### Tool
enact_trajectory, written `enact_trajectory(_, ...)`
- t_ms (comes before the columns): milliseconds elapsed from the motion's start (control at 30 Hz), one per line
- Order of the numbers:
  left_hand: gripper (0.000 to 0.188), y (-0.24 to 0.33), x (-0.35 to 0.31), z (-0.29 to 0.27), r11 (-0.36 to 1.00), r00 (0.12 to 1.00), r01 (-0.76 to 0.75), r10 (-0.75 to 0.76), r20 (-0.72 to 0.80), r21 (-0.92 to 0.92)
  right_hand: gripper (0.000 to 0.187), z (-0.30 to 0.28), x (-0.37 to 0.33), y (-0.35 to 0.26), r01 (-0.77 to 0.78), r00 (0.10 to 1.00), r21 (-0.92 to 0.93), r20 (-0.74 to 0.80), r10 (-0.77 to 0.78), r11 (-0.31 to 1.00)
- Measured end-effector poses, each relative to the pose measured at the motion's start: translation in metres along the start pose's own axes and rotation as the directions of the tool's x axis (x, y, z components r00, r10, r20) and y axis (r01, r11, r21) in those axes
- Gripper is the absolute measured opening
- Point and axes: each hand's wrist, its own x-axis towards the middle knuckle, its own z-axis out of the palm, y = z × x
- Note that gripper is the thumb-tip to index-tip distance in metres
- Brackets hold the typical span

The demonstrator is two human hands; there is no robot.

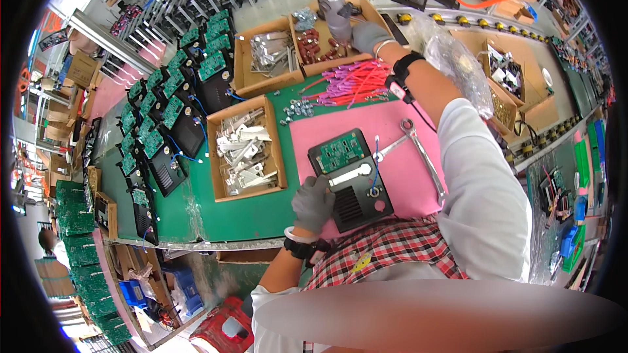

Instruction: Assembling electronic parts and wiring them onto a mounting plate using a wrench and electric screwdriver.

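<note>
A black plastic panel [386, 208] lies tilted on the pink mat before me, carrying a green circuit board [339, 153], a pale metal bracket [350, 176] and a blue wire. My left hand [311, 205], in a grey glove, is closed at the panel's left edge, near the bracket's end. Farther off, my right hand [371, 37], also gloved, reaches over the parts box beside a hanging grey power screwdriver [336, 18]. Its fingers are partly hidden, so I cannot tell whether they grip the tool. A combination wrench [425, 162] rests on the mat right of the panel.
Cardboard boxes hold metal brackets [245, 150] and brown parts [319, 47]. Pink-red cable ties or wires [350, 83] and small nuts [297, 111] lie behind the mat. Rows of black panels with boards [171, 112] fill the left. Clear plastic wrap [458, 65] sits at right.
</note>
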Motion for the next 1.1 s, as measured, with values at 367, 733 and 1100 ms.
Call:
enact_trajectory(367, 0.020, -0.014, -0.012, 0.000, 0.996, 0.993, -0.003, -0.007, -0.120, -0.087, 0.026, 0.031, -0.007, 0.028, 0.141, 0.931, 0.571, -0.354, 0.087, 0.809)
enact_trajectory(733, 0.037, 0.071, 0.016, -0.038, 0.822, 0.992, -0.122, 0.123, -0.035, -0.556, 0.013, -0.001, -0.259, -0.052, -0.258, 0.966, 0.810, 0.214, -0.145, -0.526)
enact_trajectory(1100, 0.016, 0.087, 0.016, 0.002, 0.724, 0.983, -0.186, 0.140, -0.123, -0.664, 0.013, -0.007, -0.298, -0.095, -0.139, 0.985, 0.988, 0.146, 0.094, -0.074)
